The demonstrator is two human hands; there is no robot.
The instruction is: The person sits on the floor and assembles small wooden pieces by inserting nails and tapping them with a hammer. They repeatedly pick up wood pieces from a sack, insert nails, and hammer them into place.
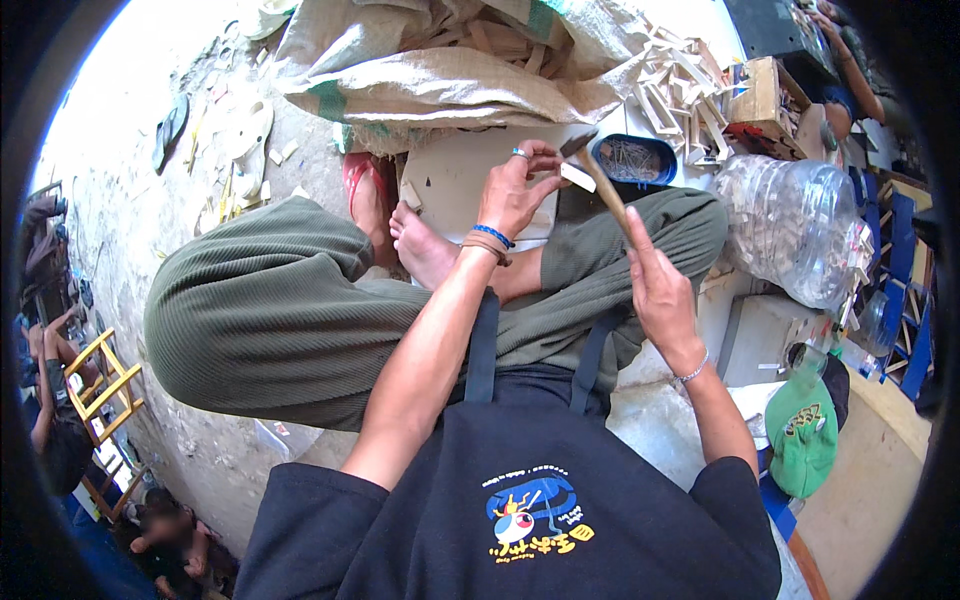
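My left hand (512, 198) reaches ahead over the pale board (455, 160) in front of my legs. Its thumb and fingers pinch a small whitish wooden piece (577, 178). In my right hand (662, 298) is the wooden handle of a hammer (612, 198), index finger stretched along it. The hammer's dark head is up beside the piece, close to my left fingertips; whether they touch I cannot tell. A blue oval tin (598, 153) of nails (632, 158) stands just right of the hammer head.
An open woven sack (430, 88) with wood pieces lies ahead. Loose wooden strips (680, 95) and a wooden box (765, 100) are at the far right. A large clear plastic bottle (790, 225) and a green cap (803, 430) sit at my right. Other people are at both sides.
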